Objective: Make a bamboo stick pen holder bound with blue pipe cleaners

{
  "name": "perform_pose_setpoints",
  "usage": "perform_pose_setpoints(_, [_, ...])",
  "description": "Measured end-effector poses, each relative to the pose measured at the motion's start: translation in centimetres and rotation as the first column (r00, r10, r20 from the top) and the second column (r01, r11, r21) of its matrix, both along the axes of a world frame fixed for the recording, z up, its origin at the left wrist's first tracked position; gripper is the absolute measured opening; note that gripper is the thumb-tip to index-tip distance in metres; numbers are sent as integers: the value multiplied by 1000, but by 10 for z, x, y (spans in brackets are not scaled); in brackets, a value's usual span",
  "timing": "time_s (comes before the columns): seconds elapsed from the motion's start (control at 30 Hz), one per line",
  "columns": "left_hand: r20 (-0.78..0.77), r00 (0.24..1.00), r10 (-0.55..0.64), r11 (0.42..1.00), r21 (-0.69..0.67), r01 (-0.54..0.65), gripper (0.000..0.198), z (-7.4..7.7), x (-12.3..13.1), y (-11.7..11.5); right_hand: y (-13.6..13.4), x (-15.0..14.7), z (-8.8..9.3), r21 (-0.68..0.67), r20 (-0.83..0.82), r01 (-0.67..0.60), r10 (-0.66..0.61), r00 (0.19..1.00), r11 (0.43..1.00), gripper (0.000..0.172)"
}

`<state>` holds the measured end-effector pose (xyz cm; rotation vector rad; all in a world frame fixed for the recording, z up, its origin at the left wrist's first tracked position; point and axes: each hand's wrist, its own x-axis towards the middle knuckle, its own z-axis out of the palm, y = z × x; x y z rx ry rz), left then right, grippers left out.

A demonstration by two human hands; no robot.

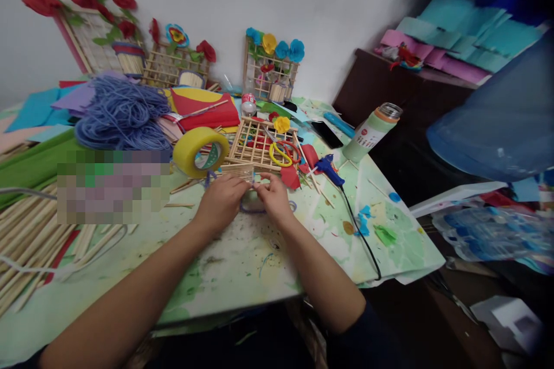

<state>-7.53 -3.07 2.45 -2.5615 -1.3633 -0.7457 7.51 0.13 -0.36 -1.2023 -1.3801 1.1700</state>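
Note:
At the middle of the table, my left hand is closed around a small row of thin wooden sticks. My right hand meets it at the sticks' right end, thumb and fingers pinched on what looks like purple-blue yarn, which loops loosely below both hands. My fingers hide most of the grip. Just behind them lies a wooden stick lattice with a yellow paper flower. Yellow-handled scissors rest on it. A roll of yellow tape stands beyond my left hand.
A blue glue gun with a black cord lies to the right, near a green bottle and a phone. Blue yarn is heaped at left, above many loose sticks. Flower-decorated lattices lean against the wall.

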Motion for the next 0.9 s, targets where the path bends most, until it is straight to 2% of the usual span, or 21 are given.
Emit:
perform_pose_setpoints(0.1, [-14, 1000, 15, 999, -29, -15, 21, -3, -3, 3, 0, 8, 9, 54, 82, 80, -84, 993, 995, 25])
perform_pose_setpoints(0.23, [40, 999, 9, 999, 48, -11, 23, -8, -12, 11, 2, 23, 24, 111, -75, 180, -172, 982, 977, 28])
perform_pose_setpoints(0.3, [80, 997, 8, 990, 139, -19, 21, -8, -16, 13, 6, 30, 26, 93, -62, 203, -198, 978, 975, 27])
perform_pose_setpoints(0.4, [140, 990, 18, 952, 299, -60, 19, -4, -20, 11, 10, 35, 21, 34, 206, 100, -105, 973, 994, 29])
perform_pose_setpoints(0.5, [169, 986, 7, 914, 399, -74, 19, 3, -20, 6, 8, 31, 17, -28, 505, -66, 71, 860, 997, 28])
perform_pose_setpoints(0.57, [158, 987, -30, 896, 442, -43, 20, 6, -20, 3, 2, 27, 21, -28, 613, -126, 117, 782, 992, 26])
perform_pose_setpoints(0.63, [160, 985, -61, 880, 474, -23, 19, 9, -20, 0, -3, 28, 29, 9, 652, -156, 112, 750, 988, 25])
perform_pose_setpoints(0.73, [180, 982, -51, 887, 460, -38, 15, 12, -21, 0, -8, 48, 47, 134, 660, -134, 13, 751, 982, 25])
perform_pose_setpoints(0.8, [161, 984, -71, 892, 452, -10, 15, 12, -23, 2, -8, 73, 56, 227, 680, -44, -126, 722, 973, 24])
perform_pose_setpoints(0.87, [165, 983, -77, 895, 447, -5, 15, 10, -25, 5, -3, 101, 62, 294, 722, 94, -286, 630, 951, 24])
perform_pose_setpoints(0.9, [167, 982, -91, 897, 442, 8, 16, 10, -25, 6, 2, 115, 63, 331, 747, 168, -366, 555, 929, 26])
